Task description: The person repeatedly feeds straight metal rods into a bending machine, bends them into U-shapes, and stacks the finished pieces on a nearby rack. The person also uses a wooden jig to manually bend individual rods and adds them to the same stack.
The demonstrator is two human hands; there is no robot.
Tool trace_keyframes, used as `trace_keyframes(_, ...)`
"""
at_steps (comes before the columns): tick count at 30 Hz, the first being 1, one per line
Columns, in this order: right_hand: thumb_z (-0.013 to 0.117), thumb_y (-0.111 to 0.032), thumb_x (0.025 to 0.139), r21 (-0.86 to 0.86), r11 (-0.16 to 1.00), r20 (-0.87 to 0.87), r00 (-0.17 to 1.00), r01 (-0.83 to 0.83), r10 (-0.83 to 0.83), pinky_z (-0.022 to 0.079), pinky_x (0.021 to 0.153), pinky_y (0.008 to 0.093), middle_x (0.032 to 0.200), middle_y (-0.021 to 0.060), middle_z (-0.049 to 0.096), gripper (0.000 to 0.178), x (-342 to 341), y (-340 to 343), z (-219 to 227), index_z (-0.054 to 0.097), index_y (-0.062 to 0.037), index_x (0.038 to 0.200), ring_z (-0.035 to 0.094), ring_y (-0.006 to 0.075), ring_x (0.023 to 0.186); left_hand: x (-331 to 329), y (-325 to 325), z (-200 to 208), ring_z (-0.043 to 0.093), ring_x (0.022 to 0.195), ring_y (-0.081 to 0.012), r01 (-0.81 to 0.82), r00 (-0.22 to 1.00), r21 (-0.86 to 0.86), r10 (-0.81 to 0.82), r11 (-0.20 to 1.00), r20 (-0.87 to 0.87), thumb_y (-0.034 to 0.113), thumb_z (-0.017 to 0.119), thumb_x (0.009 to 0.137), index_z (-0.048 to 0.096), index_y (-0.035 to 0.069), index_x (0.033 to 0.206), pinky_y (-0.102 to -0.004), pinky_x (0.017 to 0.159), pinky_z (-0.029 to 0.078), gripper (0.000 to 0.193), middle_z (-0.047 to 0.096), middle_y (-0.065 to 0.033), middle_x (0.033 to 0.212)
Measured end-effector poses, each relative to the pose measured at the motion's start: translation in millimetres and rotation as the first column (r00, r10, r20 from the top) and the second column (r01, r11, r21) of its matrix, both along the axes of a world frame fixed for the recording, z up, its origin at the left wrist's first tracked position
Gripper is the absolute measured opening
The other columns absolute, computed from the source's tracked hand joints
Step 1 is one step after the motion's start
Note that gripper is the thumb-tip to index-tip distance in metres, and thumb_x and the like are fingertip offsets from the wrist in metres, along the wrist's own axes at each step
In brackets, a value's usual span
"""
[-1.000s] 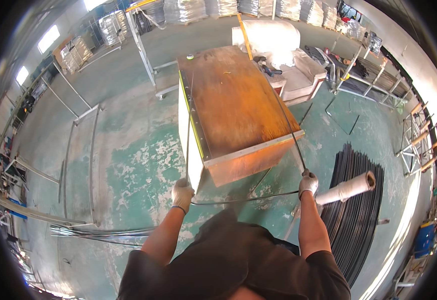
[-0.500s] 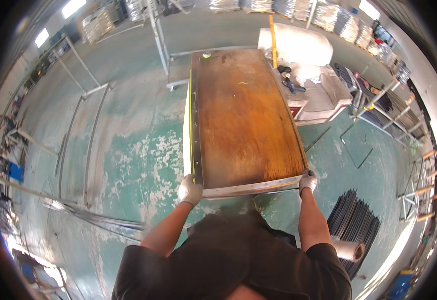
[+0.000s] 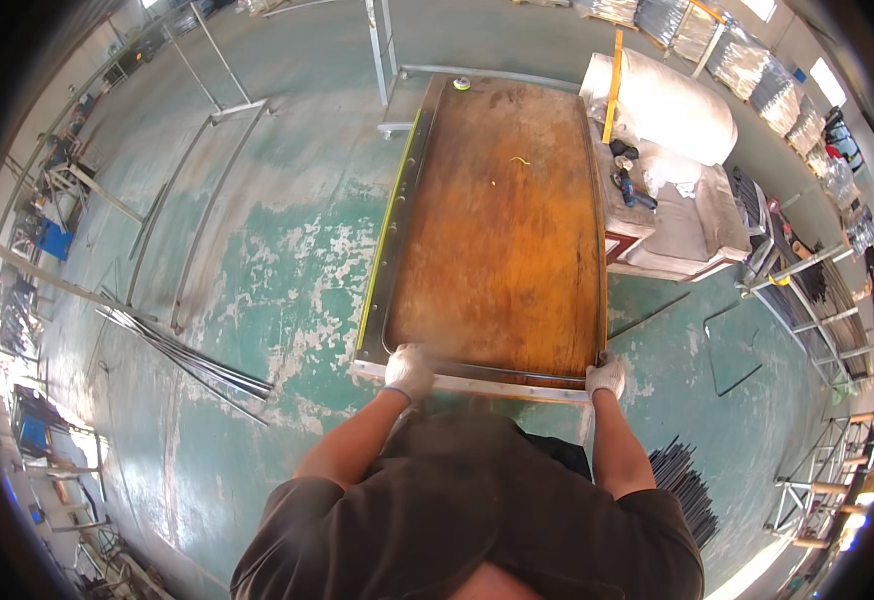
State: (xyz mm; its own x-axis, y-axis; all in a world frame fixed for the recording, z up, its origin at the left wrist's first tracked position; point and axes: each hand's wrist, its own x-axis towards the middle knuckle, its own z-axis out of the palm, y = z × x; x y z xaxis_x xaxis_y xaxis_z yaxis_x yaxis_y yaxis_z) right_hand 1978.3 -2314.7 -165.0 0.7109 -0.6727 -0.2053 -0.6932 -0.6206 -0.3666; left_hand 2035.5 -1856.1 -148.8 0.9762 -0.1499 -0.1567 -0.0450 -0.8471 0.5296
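Note:
A wooden-topped worktable, brown and stained, stretches away in front of me. Lying on its top is a thin bent metal rod frame, with a rounded corner at the near left; it runs along the near edge and up the sides. My left hand, in a whitish glove, is closed on the frame near that corner. At the near right corner my right hand, gloved too, is closed around it. A dark bar with studs, edged in yellow-green, lines the table's left side.
A worn beige sofa stands against the table's right side, with a blue-black power tool on it. Bundled dark rods lie on the floor at near right. Loose metal bars and a metal frame are to the left.
The rod frame, partly below the near table edge before, now lies on the tabletop along that edge. My left hand has moved inward from the table's left corner. The view has shifted.

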Motion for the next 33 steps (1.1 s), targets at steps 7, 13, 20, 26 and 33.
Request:
trace_keyframes(7, 0.076, -0.013, 0.081, 0.06, 0.998, 0.012, 1.0, -0.013, 0.012, 0.056, 0.098, 0.0454, 0.118, 0.0176, 0.075, 0.042, -11, 7, 17, 0.073, -0.0082, 0.122, 0.072, 0.0362, 0.113, -25, 13, 1, 0.061, 0.121, -0.0352, 0.166, 0.986, 0.139, -0.168, 0.976, 0.0, 0.018, 0.068, 0.08, 0.075, 0.009, 0.109, -0.0448, 0.106, 0.051, 0.031, 0.07, -0.0146, 0.12)
trace_keyframes(13, 0.077, -0.015, 0.079, 0.057, 0.998, -0.023, 1.0, 0.0, 0.002, 0.057, 0.093, 0.0452, 0.109, 0.0178, 0.077, 0.039, -22, 6, 16, 0.074, -0.0066, 0.117, 0.074, 0.0361, 0.106, -23, 12, 21, 0.062, 0.119, -0.0353, 0.225, 0.973, 0.204, -0.208, 0.953, -0.1, 0.009, 0.067, 0.078, 0.076, 0.008, 0.104, -0.0441, 0.105, 0.051, 0.027, 0.071, -0.0139, 0.116)
trace_keyframes(20, 0.077, -0.018, 0.078, -0.02, 0.999, -0.078, 0.996, 0.048, -0.049, 0.057, 0.095, 0.0462, 0.112, 0.0192, 0.077, 0.038, -19, 20, 26, 0.073, -0.0068, 0.114, 0.073, 0.0373, 0.11, -25, 19, 5, 0.063, 0.117, -0.0346, 0.245, 0.969, 0.183, -0.233, 0.952, -0.083, 0.015, 0.077, 0.07, 0.075, 0.007, 0.101, -0.0425, 0.103, 0.053, 0.032, 0.071, -0.013, 0.114)
trace_keyframes(26, 0.078, -0.019, 0.075, -0.03, 0.995, -0.095, 0.99, 0.099, -0.102, 0.057, 0.096, 0.0466, 0.113, 0.0207, 0.076, 0.039, -15, 12, 16, 0.074, -0.0067, 0.112, 0.073, 0.0388, 0.11, -23, 20, 12, 0.063, 0.118, -0.0344, 0.269, 0.961, 0.188, -0.252, 0.945, -0.111, 0.014, 0.071, 0.072, 0.075, 0.008, 0.101, -0.042, 0.103, 0.053, 0.03, 0.071, -0.013, 0.115)
trace_keyframes(33, 0.078, -0.018, 0.075, -0.047, 0.993, -0.018, 0.994, 0.11, -0.111, 0.057, 0.094, 0.0458, 0.108, 0.0205, 0.077, 0.036, -18, 21, 14, 0.074, -0.0052, 0.109, 0.073, 0.039, 0.105, -32, 14, 16, 0.06, 0.124, -0.0333, 0.259, 0.966, 0.156, -0.256, 0.953, -0.037, 0.017, 0.068, 0.076, 0.075, 0.008, 0.104, -0.0446, 0.109, 0.049, 0.03, 0.07, -0.0108, 0.122)
